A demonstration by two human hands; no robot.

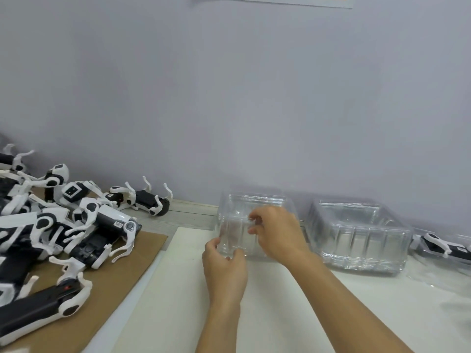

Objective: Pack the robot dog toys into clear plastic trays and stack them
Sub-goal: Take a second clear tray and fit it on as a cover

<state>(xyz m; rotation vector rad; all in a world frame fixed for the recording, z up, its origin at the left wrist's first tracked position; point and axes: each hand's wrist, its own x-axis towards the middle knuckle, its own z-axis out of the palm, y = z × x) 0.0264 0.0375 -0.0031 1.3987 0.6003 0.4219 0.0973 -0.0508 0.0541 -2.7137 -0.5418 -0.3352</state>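
Both forearms reach forward; left hand [224, 268] and right hand [276, 231] pinch the clear tray [234, 225].

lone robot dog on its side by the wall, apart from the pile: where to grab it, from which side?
Probably the black torso of the lone robot dog, from above and the near side. It lies on its side against the wall, thin white legs pointing up at the rear and spread at the front; the torso is the bulkiest bare part. The wall blocks the far side, and the pile of robot dogs crowds the left.
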